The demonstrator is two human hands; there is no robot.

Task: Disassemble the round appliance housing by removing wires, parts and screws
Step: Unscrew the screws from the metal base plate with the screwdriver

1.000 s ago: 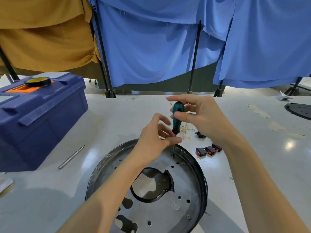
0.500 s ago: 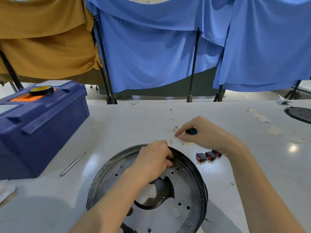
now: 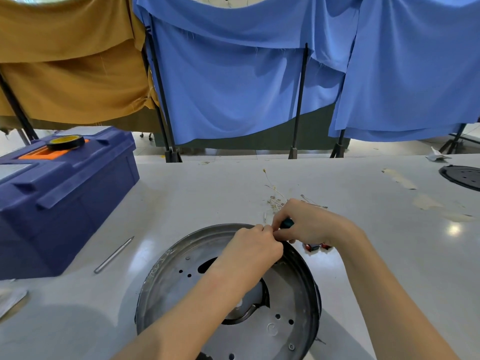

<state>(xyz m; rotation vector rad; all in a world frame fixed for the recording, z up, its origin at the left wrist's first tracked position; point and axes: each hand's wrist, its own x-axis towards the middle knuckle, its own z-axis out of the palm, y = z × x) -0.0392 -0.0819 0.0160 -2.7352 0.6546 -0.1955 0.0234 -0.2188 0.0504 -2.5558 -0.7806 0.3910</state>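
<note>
Head view: our right hand (image 3: 311, 227) is wrapped round the teal handle of a screwdriver (image 3: 287, 223), and its shaft is hidden under the fingers. Our left hand (image 3: 253, 246) meets it knuckles up, fingertips against the right thumb. We cannot tell whether those curled fingers pinch anything.

Both hands sit over the far rim of the housing (image 3: 176, 276). It is a round metal pan lying open side up on the table (image 3: 207, 193). It spreads from the grip back toward us, with a large cut-out in its floor and small holes around it.

Just beyond the grip lies a tangle of thin wires (image 3: 275, 201). Just right of it, small red-and-black parts (image 3: 315, 246) rest on the table. Well left of the grip lies a thin metal rod (image 3: 114, 254), and further left stands a blue toolbox (image 3: 65, 203) with a tape roll (image 3: 65, 142) on its lid. Far right, a black disc (image 3: 462, 176) sits at the frame's edge.
</note>
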